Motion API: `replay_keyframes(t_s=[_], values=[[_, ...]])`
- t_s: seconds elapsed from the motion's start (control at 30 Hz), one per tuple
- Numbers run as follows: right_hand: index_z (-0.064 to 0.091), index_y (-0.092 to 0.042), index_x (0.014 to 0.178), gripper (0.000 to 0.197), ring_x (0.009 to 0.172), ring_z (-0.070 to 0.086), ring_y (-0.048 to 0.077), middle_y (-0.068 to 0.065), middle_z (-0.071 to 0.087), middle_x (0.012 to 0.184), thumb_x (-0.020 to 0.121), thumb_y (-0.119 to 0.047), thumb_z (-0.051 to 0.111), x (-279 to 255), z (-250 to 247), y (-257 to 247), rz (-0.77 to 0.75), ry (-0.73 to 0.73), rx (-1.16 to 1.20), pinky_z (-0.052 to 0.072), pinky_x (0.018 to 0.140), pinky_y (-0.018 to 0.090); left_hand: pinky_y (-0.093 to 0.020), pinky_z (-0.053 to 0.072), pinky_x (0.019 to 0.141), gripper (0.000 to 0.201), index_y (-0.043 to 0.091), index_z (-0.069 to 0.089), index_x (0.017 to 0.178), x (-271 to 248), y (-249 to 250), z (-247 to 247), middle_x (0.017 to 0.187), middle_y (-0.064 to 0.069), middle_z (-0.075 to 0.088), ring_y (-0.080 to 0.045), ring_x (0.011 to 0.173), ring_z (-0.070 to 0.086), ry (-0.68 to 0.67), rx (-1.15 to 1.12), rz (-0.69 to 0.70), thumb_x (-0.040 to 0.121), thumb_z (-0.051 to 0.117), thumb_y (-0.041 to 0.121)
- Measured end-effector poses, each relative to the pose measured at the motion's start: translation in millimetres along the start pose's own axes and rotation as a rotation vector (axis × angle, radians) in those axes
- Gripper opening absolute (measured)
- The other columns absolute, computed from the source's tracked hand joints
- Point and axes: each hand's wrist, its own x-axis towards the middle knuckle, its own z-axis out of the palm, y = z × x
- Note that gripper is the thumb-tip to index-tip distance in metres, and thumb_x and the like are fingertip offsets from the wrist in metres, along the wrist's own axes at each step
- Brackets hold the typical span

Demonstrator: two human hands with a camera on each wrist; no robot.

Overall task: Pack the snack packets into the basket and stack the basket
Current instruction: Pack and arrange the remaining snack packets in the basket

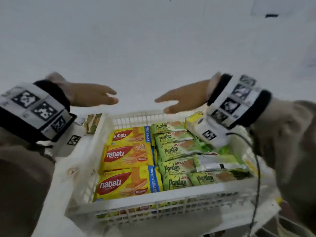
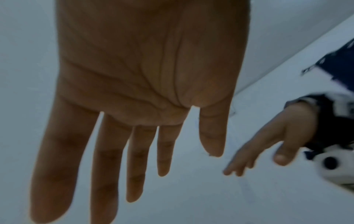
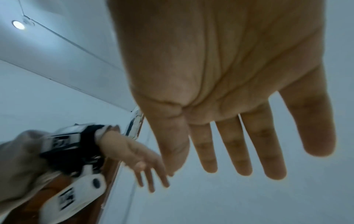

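A white slatted basket (image 1: 153,199) sits low in the head view, packed with yellow Nabati wafer packets (image 1: 128,156) on its left side and green Pandan cake packets (image 1: 176,149) on its right. My left hand (image 1: 95,96) hovers beyond the basket's far left corner with straight fingers and holds nothing. My right hand (image 1: 181,100) hovers over the far rim, also flat and empty. In the left wrist view the left hand (image 2: 134,121) shows a spread palm, and the right hand (image 2: 268,144) is beside it. The right wrist view shows the right hand (image 3: 229,106) spread too.
A green and brown packet (image 1: 92,124) lies outside the basket past its far left corner. A yellow packet (image 1: 195,120) sticks up at the basket's far right. The white surface (image 1: 153,48) stretches beyond. A black cable (image 1: 256,168) hangs from my right wrist.
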Motion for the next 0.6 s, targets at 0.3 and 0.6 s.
replay_keyframes(t_s=[0.3, 0.6], values=[[0.027, -0.022, 0.145, 0.060, 0.133, 0.035, 0.017, 0.002, 0.034, 0.148, 0.092, -0.044, 0.046, -70.6, 25.7, 142.1, 0.388, -0.016, 0.072, 0.023, 0.107, 0.025, -0.023, 0.028, 0.102, 0.060, 0.021, 0.027, 0.143, 51.2, 158.7, 78.4, 0.148, -0.003, 0.032, -0.018, 0.133, 0.035, -0.179, 0.135, 0.237, 0.091, 0.049, 0.041], [0.012, -0.006, 0.148, 0.067, 0.141, 0.021, 0.022, 0.011, 0.018, 0.154, 0.095, -0.031, 0.046, -49.3, 135.2, 177.0, 0.348, 0.166, 0.451, 0.019, 0.108, 0.025, -0.046, 0.030, 0.109, 0.093, 0.029, 0.016, 0.145, 110.3, 210.0, 157.9, 0.153, -0.002, 0.013, -0.026, 0.138, 0.023, -0.203, 0.419, 0.281, 0.072, 0.071, 0.049]])
